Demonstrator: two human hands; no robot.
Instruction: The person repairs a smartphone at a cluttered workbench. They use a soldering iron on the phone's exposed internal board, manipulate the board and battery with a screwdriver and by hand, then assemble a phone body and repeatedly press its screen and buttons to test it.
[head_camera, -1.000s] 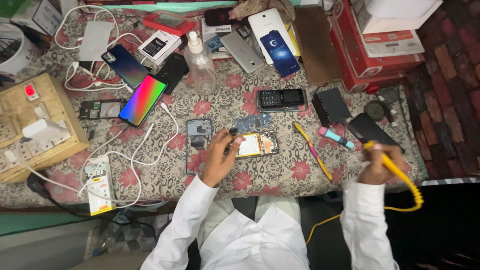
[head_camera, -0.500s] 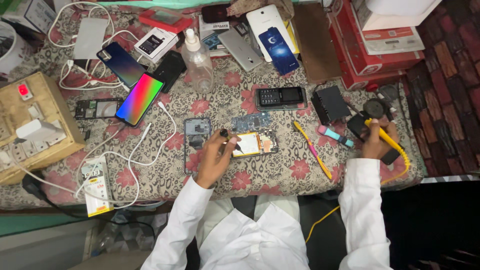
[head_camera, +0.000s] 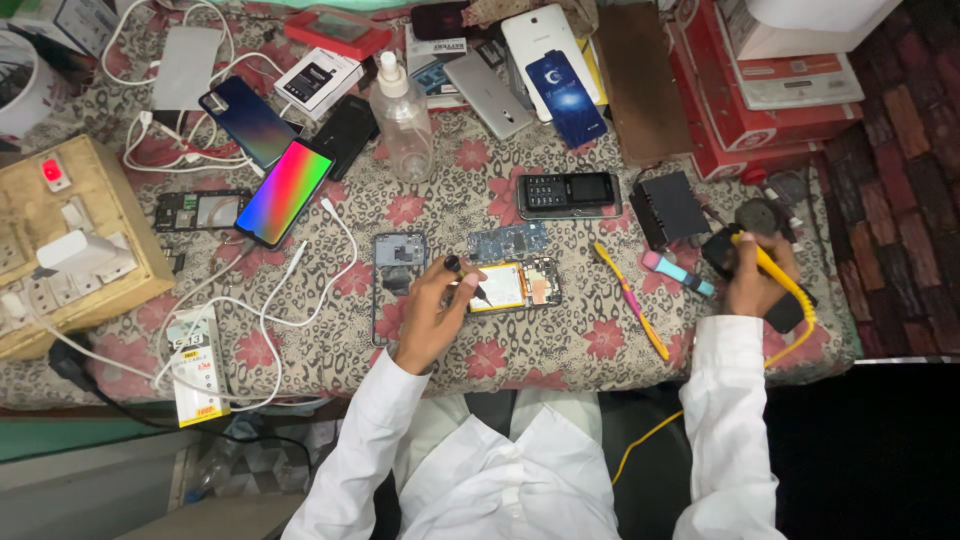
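Head view: left hand pinches small black tool at opened phone with yellow battery; right hand, well right of phone, fingers wrapped round yellow-corded black handpiece.

Clear spray bottle, keypad phone

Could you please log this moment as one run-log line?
left hand: black tool on opened phone | right hand: grips yellow-corded tool
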